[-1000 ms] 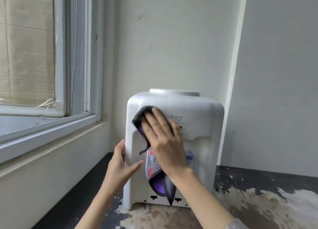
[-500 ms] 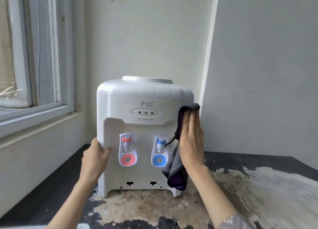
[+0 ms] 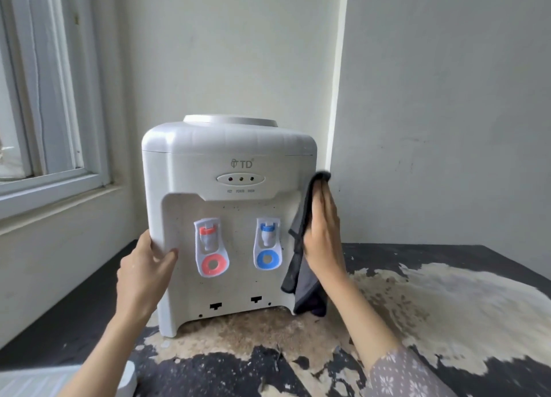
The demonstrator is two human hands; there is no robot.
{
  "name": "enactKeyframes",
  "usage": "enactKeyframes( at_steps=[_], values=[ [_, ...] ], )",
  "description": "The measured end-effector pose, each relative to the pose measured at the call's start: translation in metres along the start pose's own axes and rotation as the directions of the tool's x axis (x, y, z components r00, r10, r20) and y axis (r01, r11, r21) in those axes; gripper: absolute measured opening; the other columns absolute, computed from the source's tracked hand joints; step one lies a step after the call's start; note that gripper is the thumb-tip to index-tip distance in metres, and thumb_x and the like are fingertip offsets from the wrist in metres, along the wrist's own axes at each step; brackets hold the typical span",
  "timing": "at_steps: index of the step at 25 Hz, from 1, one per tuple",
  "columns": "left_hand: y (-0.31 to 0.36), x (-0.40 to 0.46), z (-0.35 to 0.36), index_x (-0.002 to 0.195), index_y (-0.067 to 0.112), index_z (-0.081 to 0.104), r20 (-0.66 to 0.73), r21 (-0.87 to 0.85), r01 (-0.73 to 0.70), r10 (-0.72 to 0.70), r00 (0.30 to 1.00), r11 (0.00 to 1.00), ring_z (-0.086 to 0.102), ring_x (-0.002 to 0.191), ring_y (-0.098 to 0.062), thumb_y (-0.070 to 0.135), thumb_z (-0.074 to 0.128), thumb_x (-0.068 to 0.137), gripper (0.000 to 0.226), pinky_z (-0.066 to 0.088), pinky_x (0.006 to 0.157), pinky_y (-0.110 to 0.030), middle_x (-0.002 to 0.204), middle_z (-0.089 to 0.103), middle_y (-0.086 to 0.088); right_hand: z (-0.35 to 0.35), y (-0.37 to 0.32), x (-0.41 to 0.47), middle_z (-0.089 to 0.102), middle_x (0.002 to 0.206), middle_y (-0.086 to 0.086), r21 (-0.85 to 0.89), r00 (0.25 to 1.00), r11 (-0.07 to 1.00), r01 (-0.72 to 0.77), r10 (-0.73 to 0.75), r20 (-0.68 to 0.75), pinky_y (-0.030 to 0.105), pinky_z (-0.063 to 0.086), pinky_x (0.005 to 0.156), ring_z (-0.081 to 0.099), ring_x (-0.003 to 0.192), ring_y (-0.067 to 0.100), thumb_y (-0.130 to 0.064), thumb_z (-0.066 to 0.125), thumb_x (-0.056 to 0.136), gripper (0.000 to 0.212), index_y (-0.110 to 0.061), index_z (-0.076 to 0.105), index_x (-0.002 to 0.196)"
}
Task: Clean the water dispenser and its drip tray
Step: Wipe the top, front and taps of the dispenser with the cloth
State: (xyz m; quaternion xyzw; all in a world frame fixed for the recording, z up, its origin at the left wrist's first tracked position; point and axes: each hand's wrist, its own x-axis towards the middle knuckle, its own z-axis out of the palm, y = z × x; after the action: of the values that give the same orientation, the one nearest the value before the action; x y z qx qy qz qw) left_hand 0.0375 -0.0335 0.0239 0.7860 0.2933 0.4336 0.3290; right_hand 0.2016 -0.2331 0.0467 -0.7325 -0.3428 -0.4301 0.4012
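Note:
A white tabletop water dispenser (image 3: 226, 170) stands on a worn table, with a red tap (image 3: 207, 232) and a blue tap (image 3: 267, 229) on its front. My left hand (image 3: 143, 274) grips its front left edge, thumb on the face. My right hand (image 3: 323, 232) presses a dark grey cloth (image 3: 301, 265) flat against the dispenser's right side, fingers straight. The cloth hangs down below my palm. A white object (image 3: 125, 378) at the bottom left may be the drip tray; it is cut off by the frame.
The table (image 3: 447, 301) has black paint peeling off a pale surface. A window and sill (image 3: 53, 185) are to the left. Walls close in behind and to the right of the dispenser.
My right hand with the cloth moved from the dispenser's front upper left across to its right side. The left hand shifted from the side to the front left edge. The view came closer.

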Motion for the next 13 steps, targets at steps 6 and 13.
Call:
enactKeyframes(
  at_steps=[6, 13],
  values=[
    [-0.003, -0.004, 0.004, 0.080, 0.005, 0.044, -0.022, -0.022, -0.053, 0.053, 0.998, 0.998, 0.048, 0.062, -0.011, 0.018, 0.060, 0.089, 0.023, 0.032, 0.051, -0.027, 0.067, 0.055, -0.003, 0.038, 0.031, -0.042, 0.019, 0.150, 0.014, -0.364, 0.981, 0.912, 0.190, -0.165, 0.099, 0.041, 0.040, 0.099, 0.015, 0.140, 0.031, -0.014, 0.062, 0.077, 0.073, -0.005, 0.028, 0.141],
    [-0.008, -0.004, 0.004, 0.091, 0.010, 0.047, -0.012, -0.023, -0.089, 0.088, 0.996, 0.996, 0.047, 0.062, -0.008, 0.020, 0.058, 0.090, 0.016, 0.031, 0.050, -0.025, 0.069, 0.053, -0.001, 0.013, 0.068, -0.117, 0.058, 0.131, -0.001, -0.370, 0.675, 0.607, 0.703, -0.408, 0.615, 0.035, 0.043, 0.089, 0.031, 0.133, 0.016, -0.015, 0.079, 0.066, 0.058, -0.016, 0.063, 0.121]
  ],
)
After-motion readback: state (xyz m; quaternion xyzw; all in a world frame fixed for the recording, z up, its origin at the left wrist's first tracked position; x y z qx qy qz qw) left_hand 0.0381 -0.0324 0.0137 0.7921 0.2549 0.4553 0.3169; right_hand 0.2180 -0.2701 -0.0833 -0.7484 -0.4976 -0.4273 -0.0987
